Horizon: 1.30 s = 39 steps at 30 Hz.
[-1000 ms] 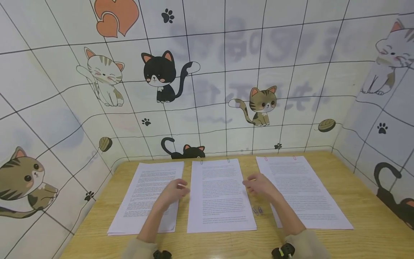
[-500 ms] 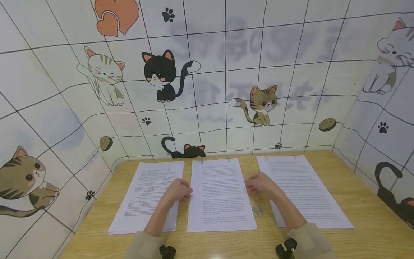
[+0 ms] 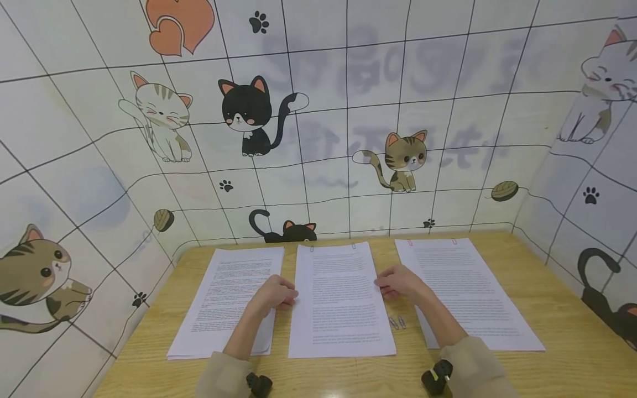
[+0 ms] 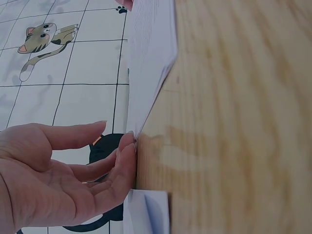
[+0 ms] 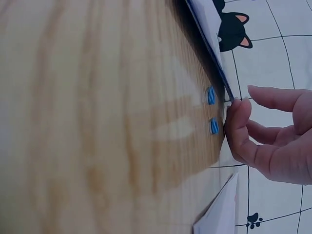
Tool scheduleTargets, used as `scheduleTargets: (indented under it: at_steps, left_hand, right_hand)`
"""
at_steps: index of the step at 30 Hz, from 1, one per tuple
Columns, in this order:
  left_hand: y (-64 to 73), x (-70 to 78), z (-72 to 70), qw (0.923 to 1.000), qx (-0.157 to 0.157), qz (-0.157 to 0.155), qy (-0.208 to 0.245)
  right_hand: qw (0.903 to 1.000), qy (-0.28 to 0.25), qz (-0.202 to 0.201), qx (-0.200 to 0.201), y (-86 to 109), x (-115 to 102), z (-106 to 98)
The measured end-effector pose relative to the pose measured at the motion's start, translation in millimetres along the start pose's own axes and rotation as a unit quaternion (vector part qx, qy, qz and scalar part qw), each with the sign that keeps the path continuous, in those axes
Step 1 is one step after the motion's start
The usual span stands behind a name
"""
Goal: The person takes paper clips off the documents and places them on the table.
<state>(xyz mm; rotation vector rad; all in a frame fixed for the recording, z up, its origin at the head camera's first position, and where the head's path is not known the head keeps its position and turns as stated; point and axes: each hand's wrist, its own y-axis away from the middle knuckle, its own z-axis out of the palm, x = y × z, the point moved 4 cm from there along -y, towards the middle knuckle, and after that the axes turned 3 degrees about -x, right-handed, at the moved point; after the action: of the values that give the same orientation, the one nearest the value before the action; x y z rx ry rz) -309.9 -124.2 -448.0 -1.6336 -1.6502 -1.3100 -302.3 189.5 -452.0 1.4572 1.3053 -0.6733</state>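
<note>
A stack of printed paper [image 3: 343, 309] lies in the middle of the table, with two paper clips [image 3: 312, 249] on its top edge. My left hand [image 3: 276, 291] touches its left edge with the fingertips, and my right hand [image 3: 400, 281] touches the right edge. In the left wrist view, the left thumb [image 4: 80, 135] stands apart from the paper while the fingers meet the stack's edge. Likewise, the right wrist view has the right thumb [image 5: 273, 97] off the paper. Two loose paper clips [image 5: 214, 126], bluish there, lie on the table near the right hand.
To the left lies another stack of printed paper [image 3: 229, 304], under the left forearm. A third stack [image 3: 468, 293], with two reddish paper clips [image 3: 454, 241] at its top, lies to the right. Behind the wooden table [image 3: 562, 309] stands a wall covering [image 3: 323, 210] with cartoon cats.
The left hand has moved slightly right to the middle stack's left edge. The right hand has stayed almost in place at the other edge. The middle stack's top has shifted slightly right.
</note>
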Motion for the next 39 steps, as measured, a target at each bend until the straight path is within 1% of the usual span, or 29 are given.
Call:
scheduleTargets:
  at_steps: [9,15,20,23,27,30,33,35,39]
  left_hand:
    - [-1.9,-1.6,1.2,0.9999,-0.011,-0.002,-0.002]
    - [-1.3,-3.1,1.0,1.0000,-0.010,-0.002,-0.001]
    - [-1.0,-3.4,-0.1,1.0000,-0.007,-0.001,0.001]
    - [-1.2,-3.1,-0.1,1.0000,-0.009,-0.003,0.003]
    - [-1.1,-4.2,-1.0,0.9999,-0.014,-0.003,-0.002]
    - [0.1,-5.1,-2.6,0.9998,-0.018,0.002,-0.007]
    - [1.1,-6.0,-3.9,0.9996,-0.027,0.010,-0.002]
    - [1.3,-6.4,-4.7,0.9993,-0.032,0.016,0.005]
    - [1.2,-6.0,-6.6,0.9989,-0.031,0.027,0.021]
  right_hand:
    - [0.9994,0.030,-0.015,0.006,1.4,-3,0]
    - [0.9976,0.056,-0.040,-0.004,1.6,-6,2]
    - [0.9975,0.044,-0.055,-0.010,3.6,-8,3]
    - [0.9965,0.039,-0.072,-0.017,5.9,-10,4]
    - [0.9919,0.026,-0.115,-0.047,11.1,-15,3]
    - [0.9856,0.008,-0.151,-0.076,15.8,-19,0]
    - [0.9785,-0.008,-0.182,-0.097,18.3,-21,-2]
    - [0.9740,-0.012,-0.199,-0.107,19.3,-22,-4]
    - [0.9696,-0.017,-0.220,-0.107,21.9,-22,-8]
